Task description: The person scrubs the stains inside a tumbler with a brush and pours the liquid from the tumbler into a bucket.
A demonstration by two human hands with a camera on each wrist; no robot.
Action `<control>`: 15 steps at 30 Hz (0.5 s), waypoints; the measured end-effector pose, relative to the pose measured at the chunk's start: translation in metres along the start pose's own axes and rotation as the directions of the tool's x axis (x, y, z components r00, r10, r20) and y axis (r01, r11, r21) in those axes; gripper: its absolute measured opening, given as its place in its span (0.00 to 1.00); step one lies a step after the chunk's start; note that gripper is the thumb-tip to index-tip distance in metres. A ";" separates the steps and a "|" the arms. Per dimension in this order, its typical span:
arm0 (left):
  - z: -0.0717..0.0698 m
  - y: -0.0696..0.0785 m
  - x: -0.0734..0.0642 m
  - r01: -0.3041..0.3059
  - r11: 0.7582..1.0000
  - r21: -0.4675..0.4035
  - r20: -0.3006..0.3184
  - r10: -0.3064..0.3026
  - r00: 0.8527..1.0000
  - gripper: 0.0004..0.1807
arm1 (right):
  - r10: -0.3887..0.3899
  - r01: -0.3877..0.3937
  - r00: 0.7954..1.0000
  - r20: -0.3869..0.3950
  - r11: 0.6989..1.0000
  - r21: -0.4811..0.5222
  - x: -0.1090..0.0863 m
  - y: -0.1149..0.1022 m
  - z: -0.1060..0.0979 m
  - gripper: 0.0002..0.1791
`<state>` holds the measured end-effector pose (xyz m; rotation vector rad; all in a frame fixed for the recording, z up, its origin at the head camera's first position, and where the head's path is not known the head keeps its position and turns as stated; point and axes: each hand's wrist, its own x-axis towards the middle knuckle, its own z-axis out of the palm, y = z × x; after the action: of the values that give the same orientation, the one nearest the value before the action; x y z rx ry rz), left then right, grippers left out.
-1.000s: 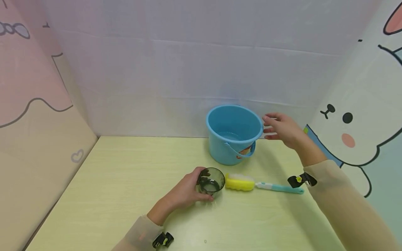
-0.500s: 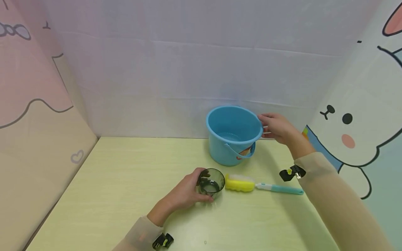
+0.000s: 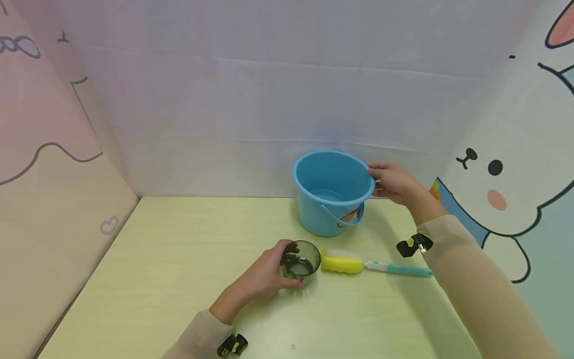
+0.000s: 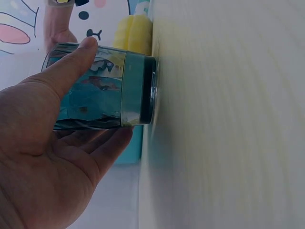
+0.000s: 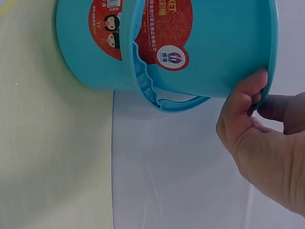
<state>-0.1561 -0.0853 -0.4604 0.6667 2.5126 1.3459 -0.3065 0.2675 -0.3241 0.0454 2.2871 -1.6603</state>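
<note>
A dark, see-through drinking glass (image 3: pixel 301 263) stands upright on the table, and my left hand (image 3: pixel 271 274) grips it from the left. In the left wrist view the thumb lies along one side of the glass (image 4: pixel 95 93) and the fingers pass behind it. My right hand (image 3: pixel 394 184) pinches the right rim of a blue bucket (image 3: pixel 316 214) that stands at the table's back. The right wrist view shows fingers of the right hand (image 5: pixel 267 129) on both sides of the rim. Down the bucket's front hangs its handle (image 5: pixel 138 71), beside a red label (image 5: pixel 164 31).
A brush with a yellow sponge head (image 3: pixel 343 264) and a teal and white handle lies just right of the glass, in front of the bucket. Behind the table (image 3: pixel 188 224) rises a pale cloth wall (image 3: pixel 224 109); printed cartoon panels (image 3: pixel 506 164) flank it.
My right hand has moved left from beside the bucket and taken hold of its rim. The left hand, glass, bucket and brush have stayed in place.
</note>
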 end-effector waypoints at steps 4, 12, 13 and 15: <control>-0.002 0.000 -0.001 0.000 1.000 0.007 0.000 0.000 1.000 0.53 | 0.000 0.000 1.000 0.003 1.000 0.022 0.001 0.001 0.000 0.31; -0.007 -0.001 -0.003 0.007 1.000 -0.005 -0.006 -0.007 1.000 0.53 | -0.001 0.001 1.000 0.005 0.998 0.063 0.002 -0.002 0.006 0.30; -0.008 -0.002 -0.003 0.007 1.000 -0.004 -0.008 -0.007 1.000 0.53 | 0.000 -0.001 1.000 0.005 0.998 0.067 0.002 -0.002 0.007 0.30; -0.008 -0.002 -0.004 0.007 1.000 -0.001 -0.010 -0.007 1.000 0.53 | 0.003 -0.003 1.000 0.005 0.997 0.074 0.002 -0.002 0.008 0.30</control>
<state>-0.1565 -0.0937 -0.4576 0.6522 2.5197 1.3516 -0.3070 0.2593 -0.3250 0.0618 2.2206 -1.7408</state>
